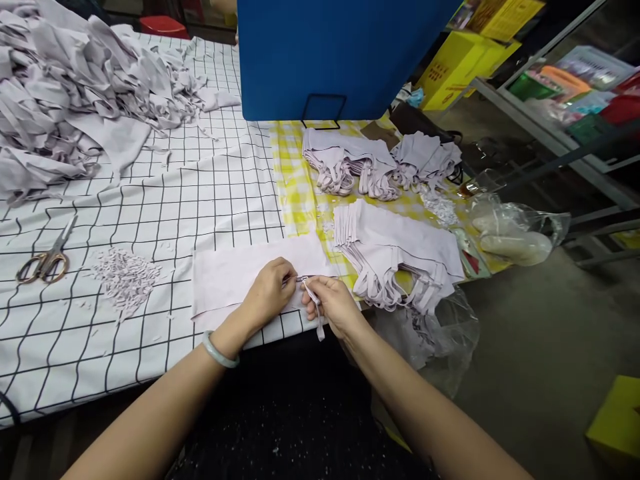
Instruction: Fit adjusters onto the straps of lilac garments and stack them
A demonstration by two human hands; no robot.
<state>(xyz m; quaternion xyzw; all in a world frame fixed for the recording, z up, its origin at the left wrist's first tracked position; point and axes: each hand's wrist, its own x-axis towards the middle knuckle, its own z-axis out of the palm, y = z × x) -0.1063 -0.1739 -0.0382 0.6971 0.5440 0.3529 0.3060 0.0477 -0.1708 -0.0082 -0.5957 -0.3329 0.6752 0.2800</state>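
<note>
A pale lilac fabric piece (225, 273) lies flat at the table's front edge, its lower edge under my hands. My left hand (273, 287) is closed on that edge, fingers pinched at a small dark-and-white spot. Close beside it, my right hand (333, 300) pinches a narrow fabric strap (319, 323) whose end hangs over the table edge. What exactly sits between the fingertips is too small to make out. To the right, a stack of similar fabric pieces with looped straps (400, 247) lies fanned out.
Scissors (47, 260) lie at left beside a heap of small fabric scraps (125, 277). A large fabric pile (75, 93) fills the back left. More strapped stacks (350, 157) sit below a blue board (340, 60). A plastic bag (520, 233) rests at the right edge.
</note>
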